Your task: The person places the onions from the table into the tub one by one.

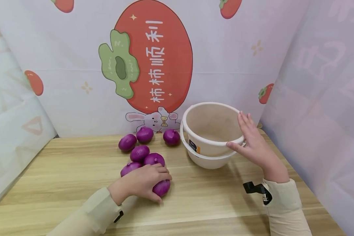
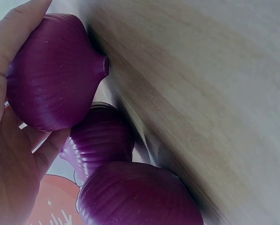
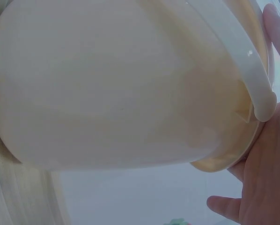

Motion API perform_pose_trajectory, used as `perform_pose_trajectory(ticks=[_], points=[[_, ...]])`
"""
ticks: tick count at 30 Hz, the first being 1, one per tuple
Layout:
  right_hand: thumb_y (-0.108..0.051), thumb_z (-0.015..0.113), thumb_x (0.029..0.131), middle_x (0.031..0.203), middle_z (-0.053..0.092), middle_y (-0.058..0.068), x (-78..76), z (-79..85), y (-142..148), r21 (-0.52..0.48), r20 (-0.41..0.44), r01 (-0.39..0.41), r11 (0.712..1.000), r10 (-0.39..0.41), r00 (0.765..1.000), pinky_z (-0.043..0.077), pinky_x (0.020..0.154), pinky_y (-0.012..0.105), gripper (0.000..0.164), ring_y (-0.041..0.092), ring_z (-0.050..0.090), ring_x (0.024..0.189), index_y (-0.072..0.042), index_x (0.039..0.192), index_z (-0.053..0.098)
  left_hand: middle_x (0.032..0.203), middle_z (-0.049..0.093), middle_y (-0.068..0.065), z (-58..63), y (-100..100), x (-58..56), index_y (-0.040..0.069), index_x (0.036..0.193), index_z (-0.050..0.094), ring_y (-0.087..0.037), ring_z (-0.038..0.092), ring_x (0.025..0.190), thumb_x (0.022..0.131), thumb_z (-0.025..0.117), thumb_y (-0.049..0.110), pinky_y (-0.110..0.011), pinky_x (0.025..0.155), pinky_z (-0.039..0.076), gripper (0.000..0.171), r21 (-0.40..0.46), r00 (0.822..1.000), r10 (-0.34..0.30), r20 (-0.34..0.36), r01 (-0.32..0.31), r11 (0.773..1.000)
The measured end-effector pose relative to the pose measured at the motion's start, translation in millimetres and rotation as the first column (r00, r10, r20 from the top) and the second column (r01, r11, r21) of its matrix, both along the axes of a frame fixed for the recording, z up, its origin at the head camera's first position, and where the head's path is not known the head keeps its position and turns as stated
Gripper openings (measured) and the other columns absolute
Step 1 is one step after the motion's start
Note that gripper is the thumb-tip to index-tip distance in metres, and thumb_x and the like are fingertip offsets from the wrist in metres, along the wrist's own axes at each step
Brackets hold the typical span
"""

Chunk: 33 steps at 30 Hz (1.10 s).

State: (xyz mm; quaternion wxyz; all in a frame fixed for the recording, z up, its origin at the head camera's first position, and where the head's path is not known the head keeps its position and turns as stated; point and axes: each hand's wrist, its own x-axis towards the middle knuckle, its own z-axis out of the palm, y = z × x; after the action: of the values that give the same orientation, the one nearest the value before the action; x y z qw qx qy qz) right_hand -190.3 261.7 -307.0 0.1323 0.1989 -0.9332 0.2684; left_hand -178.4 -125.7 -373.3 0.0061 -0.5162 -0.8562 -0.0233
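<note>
left hand [image 1: 144,181] grips onion [image 1: 162,188], partly covering it | right hand [image 1: 256,149], fingers extended, touches bucket [image 1: 213,150] at rim | label [image 1: 194,146] unreadable

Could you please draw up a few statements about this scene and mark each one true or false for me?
1. The left hand grips a purple onion. True.
2. The right hand holds an onion too. False: it touches the rim of the bucket.
3. The handle is folded down outside the bucket. True.
4. The bucket is upside down. False: its open mouth faces up.
5. Seven onions show in the head view, counting the gripped one. True.
6. Several onions lie in the bucket. False: all seven are outside it.
</note>
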Motion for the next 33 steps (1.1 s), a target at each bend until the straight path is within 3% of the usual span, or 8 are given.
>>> perform_pose_trajectory(ticks=[12, 33], points=[[-0.046, 0.071, 0.089, 0.168, 0.002, 0.016, -0.6, -1.4, -0.2, 0.002, -0.013, -0.007, 1.000, 0.007, 1.000, 0.008, 0.120, 0.067, 0.104, 0.034, -0.010, 0.155, -0.002, 0.159, 0.008, 0.123, 0.066, -0.001, 1.3, 1.0, 2.5, 0.017, 0.125, 0.065, -0.018, 0.059, 0.115, 0.073, 0.078, 0.063, -0.034, 0.103, 0.049, 0.071, -0.013, 0.998, 0.037, 0.048, -0.037, 0.999], [-0.047, 0.070, 0.088, 0.168, 0.003, 0.016, -0.2, -0.1, -0.3, 0.011, -0.007, 0.006, 1.000, -0.006, 1.000, 0.009, 0.119, 0.068, 0.105, 0.034, -0.010, 0.155, -0.003, 0.159, 0.007, 0.117, 0.067, -0.001, 5.4, -0.7, 2.0, 0.016, 0.121, 0.065, -0.014, 0.063, 0.108, 0.074, 0.078, 0.059, -0.033, 0.098, 0.053, 0.064, 0.013, 0.999, 0.040, 0.020, -0.040, 0.999]])
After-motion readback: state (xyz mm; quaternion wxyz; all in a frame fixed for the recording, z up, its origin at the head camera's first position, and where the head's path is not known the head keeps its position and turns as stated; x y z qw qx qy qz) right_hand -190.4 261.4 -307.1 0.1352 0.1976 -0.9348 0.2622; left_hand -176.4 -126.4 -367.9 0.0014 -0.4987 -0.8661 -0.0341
